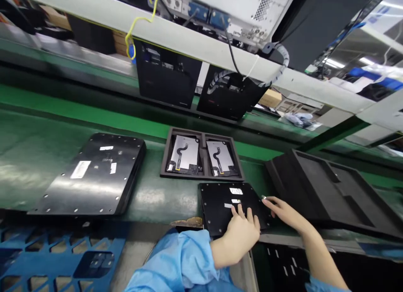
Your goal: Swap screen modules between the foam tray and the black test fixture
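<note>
A flat black panel [217, 204] with small white labels and screws along its border lies at the bench's front edge. My left hand [241, 235] rests on its lower middle, fingers spread, the tips just below the labels. At the panel's right edge is my right hand [283, 210], thumb and fingers drawn together. A small shiny piece [263, 197] shows at its fingertips, too small to name. Behind the panel stands a dark foam tray [204, 157] with two compartments, each holding a silver-backed part [185, 153] with a dark ribbon cable.
On the left lies a stack of larger black panels [100, 174]. Several empty dark foam trays [315, 191] are stacked at the right. A blue lattice frame [47, 262] is at lower left. Above the green bench [154, 199], a white beam [195, 46] carries cables and equipment.
</note>
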The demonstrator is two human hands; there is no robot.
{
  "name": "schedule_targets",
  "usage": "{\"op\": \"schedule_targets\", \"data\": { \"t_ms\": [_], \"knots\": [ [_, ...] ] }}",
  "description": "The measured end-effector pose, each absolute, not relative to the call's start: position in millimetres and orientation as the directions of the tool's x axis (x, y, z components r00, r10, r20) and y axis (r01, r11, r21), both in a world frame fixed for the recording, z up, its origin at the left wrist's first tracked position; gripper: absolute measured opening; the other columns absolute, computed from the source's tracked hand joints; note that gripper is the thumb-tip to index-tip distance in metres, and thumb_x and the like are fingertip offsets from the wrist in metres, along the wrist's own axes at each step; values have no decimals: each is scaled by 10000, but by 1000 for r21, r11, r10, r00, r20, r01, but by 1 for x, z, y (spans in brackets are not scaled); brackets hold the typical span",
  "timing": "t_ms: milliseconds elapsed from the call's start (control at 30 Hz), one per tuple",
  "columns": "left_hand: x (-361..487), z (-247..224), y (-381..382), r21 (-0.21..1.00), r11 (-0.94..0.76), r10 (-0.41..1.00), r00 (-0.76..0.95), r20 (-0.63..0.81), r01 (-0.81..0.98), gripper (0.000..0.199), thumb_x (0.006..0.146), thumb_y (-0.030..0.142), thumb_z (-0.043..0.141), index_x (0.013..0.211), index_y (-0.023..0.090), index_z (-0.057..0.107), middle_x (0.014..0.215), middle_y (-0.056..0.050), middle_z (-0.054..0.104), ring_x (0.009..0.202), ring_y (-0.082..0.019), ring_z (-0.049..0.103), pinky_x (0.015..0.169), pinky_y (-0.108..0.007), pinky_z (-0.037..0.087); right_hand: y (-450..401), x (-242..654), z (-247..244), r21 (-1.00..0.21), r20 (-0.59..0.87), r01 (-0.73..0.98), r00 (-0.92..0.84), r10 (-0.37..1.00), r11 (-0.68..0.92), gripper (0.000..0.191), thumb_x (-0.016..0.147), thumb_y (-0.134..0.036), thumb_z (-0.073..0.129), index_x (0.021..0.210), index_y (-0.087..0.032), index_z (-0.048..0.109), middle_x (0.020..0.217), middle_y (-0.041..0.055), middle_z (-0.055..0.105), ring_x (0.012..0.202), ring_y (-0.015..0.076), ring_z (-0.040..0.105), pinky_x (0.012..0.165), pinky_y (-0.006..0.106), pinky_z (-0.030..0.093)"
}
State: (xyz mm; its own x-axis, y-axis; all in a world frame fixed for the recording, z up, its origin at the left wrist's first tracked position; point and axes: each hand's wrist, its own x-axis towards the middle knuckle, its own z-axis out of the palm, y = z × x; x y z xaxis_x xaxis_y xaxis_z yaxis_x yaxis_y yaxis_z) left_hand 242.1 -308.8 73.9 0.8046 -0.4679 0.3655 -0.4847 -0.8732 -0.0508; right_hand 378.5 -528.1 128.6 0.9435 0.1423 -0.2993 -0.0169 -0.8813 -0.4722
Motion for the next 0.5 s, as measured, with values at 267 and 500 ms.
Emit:
{"op": "schedule_targets", "data": {
  "t_ms": [267,500],
  "knots": [
    [241,69,-313,-102,-890,-447,807,385,-444,471,1135,203,430,1527,166,686,1513,-188,695,1291,-411,741,934,-568,676,-521,344,97,-727,-242,-137,968,64,-673,748,775,-727,776,1245,-145,796,835,88,814,791,319,766,699,374,629],
    [233,57,-321,-141,-902,-427,795,431,-408,464,1124,211,467,1531,161,683,1527,-206,683,1303,-425,733,955,-589,639,-538,345,83,-758,-261,-135,959,108,-638,900,807,-738,791,1462,-123,732,848,84,822,687,283,748,560,342,603]
  ]
}}
